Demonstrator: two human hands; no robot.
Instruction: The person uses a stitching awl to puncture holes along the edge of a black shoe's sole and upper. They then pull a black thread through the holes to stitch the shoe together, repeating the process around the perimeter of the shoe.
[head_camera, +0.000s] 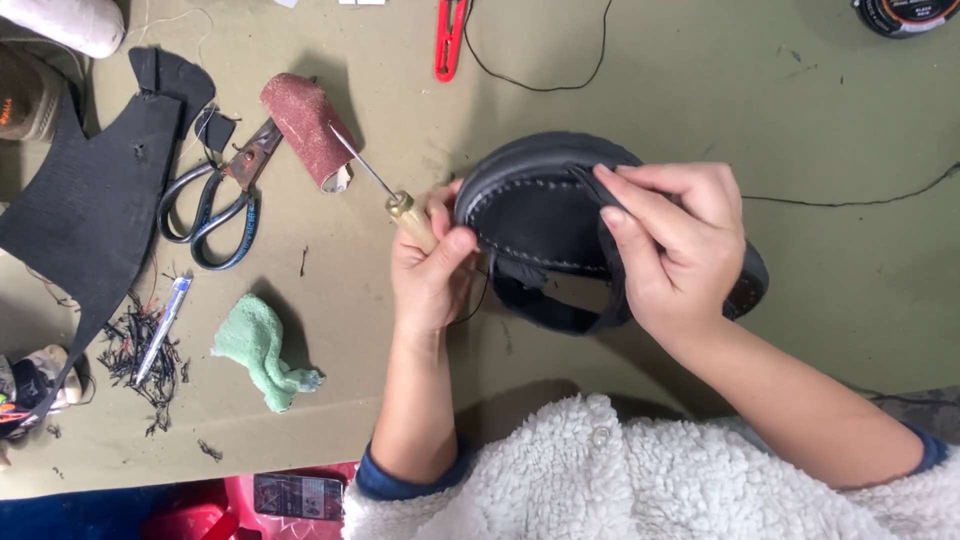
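Fingers (640, 215) over sandal (540, 215) — strap half-hidden

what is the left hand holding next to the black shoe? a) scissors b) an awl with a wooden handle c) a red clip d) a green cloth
b: the left hand grips an awl by its wooden handle, its thin metal spike pointing up and to the left, beside the black shoe that the right hand holds; the scissors, red clip and green cloth lie untouched on the table.
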